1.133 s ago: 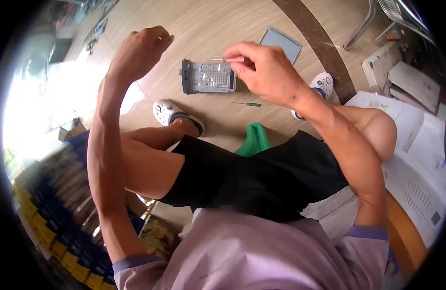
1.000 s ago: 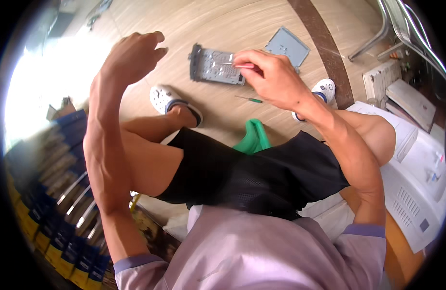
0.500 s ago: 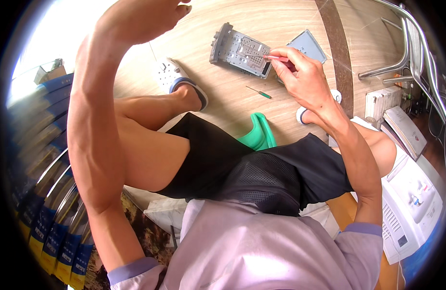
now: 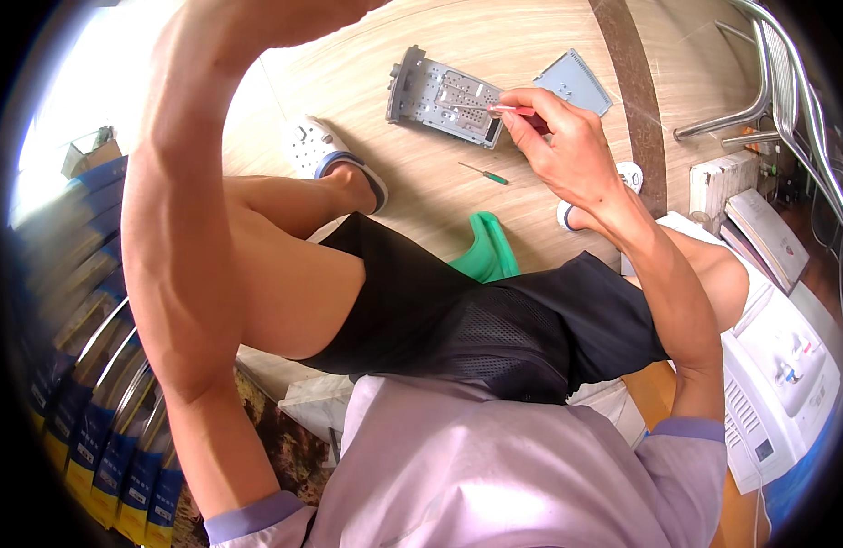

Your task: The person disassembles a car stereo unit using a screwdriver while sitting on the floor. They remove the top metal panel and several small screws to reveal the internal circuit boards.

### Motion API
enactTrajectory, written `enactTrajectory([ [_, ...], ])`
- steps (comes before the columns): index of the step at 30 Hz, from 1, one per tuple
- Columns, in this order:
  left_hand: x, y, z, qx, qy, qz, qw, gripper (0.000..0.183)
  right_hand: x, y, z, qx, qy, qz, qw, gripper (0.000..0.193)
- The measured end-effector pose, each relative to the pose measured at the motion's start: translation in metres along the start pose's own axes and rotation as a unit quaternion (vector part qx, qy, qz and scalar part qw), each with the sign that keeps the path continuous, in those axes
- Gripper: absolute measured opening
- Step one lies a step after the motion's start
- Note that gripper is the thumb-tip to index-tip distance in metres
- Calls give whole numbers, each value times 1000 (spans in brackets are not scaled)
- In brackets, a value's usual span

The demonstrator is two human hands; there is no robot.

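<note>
My right hand (image 4: 567, 151) is closed around the red handle of a screwdriver (image 4: 522, 110). Its thin shaft points left over the grey metal chassis of an electronic device (image 4: 458, 100), which has a dark front end and a perforated face. Whether the tip touches the metal cannot be made out. My left hand (image 4: 303, 23) is raised at the top edge, with its fingers cut off by the frame. On the floor nearer to me lies a small screwdriver with a green handle (image 4: 496, 177). A flat grey metal cover (image 4: 576, 82) rests behind my right hand.
A green plastic stool (image 4: 487, 251) shows between my legs. Chrome chair legs (image 4: 732, 128) stand at the far right. A white water dispenser (image 4: 777, 384) is at my right, and a rack of blue and yellow packages (image 4: 102, 447) at my left.
My left hand has moved up, taking its fingers out of view. The right hand with the red screwdriver stays over the chassis, its thumb and fingers slightly shifted left.
</note>
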State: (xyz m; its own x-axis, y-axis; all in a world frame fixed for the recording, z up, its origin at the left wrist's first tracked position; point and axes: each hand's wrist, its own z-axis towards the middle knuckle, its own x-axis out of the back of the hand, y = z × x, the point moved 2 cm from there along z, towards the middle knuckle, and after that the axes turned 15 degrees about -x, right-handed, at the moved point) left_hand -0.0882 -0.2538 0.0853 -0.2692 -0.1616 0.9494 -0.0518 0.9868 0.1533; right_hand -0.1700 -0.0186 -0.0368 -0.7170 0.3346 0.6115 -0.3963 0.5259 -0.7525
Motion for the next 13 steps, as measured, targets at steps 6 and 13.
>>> enactTrajectory([
  [6, 8, 2, 7, 32, -26, -47, 998, 33, 1, 0, 0, 11, -4, -13, 1000, 18],
  [13, 10, 6, 7, 54, -36, -29, 997, 36, 1, -2, -1, 10, -11, -22, 1000, 19],
])
